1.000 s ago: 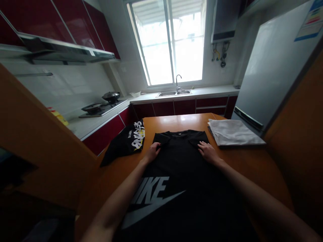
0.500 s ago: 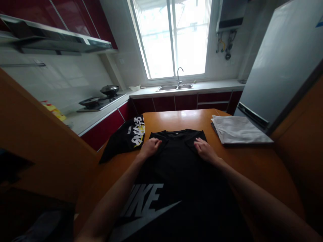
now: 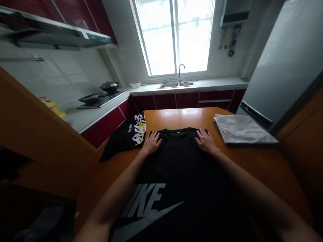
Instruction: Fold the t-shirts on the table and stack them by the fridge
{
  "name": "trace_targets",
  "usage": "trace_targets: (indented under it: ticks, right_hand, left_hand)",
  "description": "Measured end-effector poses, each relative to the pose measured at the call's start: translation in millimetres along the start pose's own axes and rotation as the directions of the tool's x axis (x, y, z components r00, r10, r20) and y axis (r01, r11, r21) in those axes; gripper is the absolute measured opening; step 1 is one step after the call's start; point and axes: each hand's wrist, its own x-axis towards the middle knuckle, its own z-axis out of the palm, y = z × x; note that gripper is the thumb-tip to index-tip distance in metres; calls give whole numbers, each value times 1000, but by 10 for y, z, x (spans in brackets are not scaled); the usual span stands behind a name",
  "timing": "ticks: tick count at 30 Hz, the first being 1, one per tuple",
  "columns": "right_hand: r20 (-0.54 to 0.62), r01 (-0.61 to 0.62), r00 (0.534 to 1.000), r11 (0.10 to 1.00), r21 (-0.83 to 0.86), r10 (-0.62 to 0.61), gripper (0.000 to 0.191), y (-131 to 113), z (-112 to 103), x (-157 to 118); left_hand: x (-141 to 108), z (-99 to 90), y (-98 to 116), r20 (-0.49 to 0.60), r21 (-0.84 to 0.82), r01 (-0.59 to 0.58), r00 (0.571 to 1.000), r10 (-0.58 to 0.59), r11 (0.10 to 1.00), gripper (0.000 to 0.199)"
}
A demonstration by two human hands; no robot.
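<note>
A black T-shirt with a large grey print lies spread on the wooden table, its neckline toward the window. My left hand rests flat on its left sleeve, fingers spread. On the opposite sleeve lies my right hand, also flat with the fingers apart. Neither hand grips the cloth. The lower end of the shirt runs out of view at the bottom. Just left of my left hand is a folded black garment with white and yellow lettering.
The wooden table has rounded sides. At its right lies a folded white cloth over something dark. Beyond are a counter with a sink, a stove with a lidded wok and a pan, and a fridge at right.
Both hands have opened from curled fingers at the sleeves to flat, spread palms on them. The shirt lies almost as before; the view has shifted slightly.
</note>
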Motion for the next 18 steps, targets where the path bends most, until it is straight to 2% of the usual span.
trace_targets:
  ticks: [4, 7, 10, 13, 16, 18]
  right_hand:
    - [82, 14, 997, 1000, 28, -17, 67, -102, 68, -47]
    - [45, -17, 999, 995, 98, 13, 62, -79, -12, 30]
    - [-26, -184, 981, 961, 207, 193, 51, 69, -230, 279]
    - [30, -321, 946, 917, 237, 323, 46, 247, -427, 602]
    - [117, -349, 937, 895, 278, 329, 47, 358, -509, 854]
    - [131, -305, 952, 885, 351, 276, 54, 400, -521, 956]
  left_hand:
    - [-66, 77, 82, 78, -38, 62, 995, -59, 997, 67]
    - [27, 2, 29, 32, -132, 60, 998, -57, 989, 60]
    - [303, -198, -116, -47, -214, 118, 990, -131, 970, 50]
    - [635, -363, -280, 7, -208, 219, 975, -222, 953, 48]
    - [879, -411, -389, 107, -199, 298, 954, -281, 934, 45]
    - [981, -402, -427, 165, -201, 329, 940, -300, 923, 38]
